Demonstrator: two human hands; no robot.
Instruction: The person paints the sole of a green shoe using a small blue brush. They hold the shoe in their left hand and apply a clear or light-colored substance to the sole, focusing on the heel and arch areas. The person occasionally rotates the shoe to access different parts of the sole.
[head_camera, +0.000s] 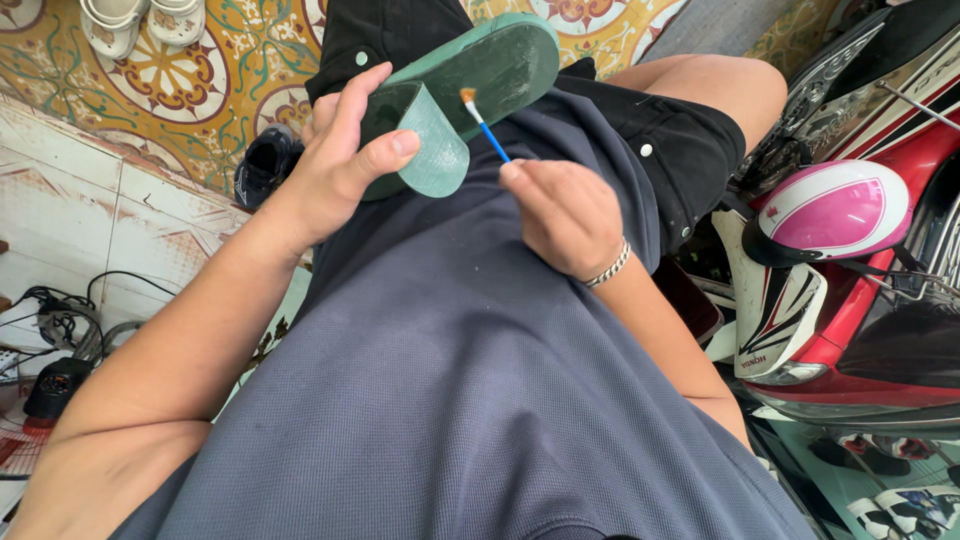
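My left hand (335, 160) grips a dark green sandal sole (500, 65) resting on my lap and peels back a loose green layer (432, 148) with the thumb. My right hand (565, 215), a silver bracelet on its wrist, pinches a thin blue-handled brush (488, 133). The brush's orange-tipped bristles touch the sole just inside the gap where the layer is lifted.
A red and white scooter (870, 320) stands close on the right with a pink and white helmet (835, 210) on it. White sandals (140, 20) and a black shoe (262, 160) lie on the patterned floor tiles. Cables (60, 310) lie at the left.
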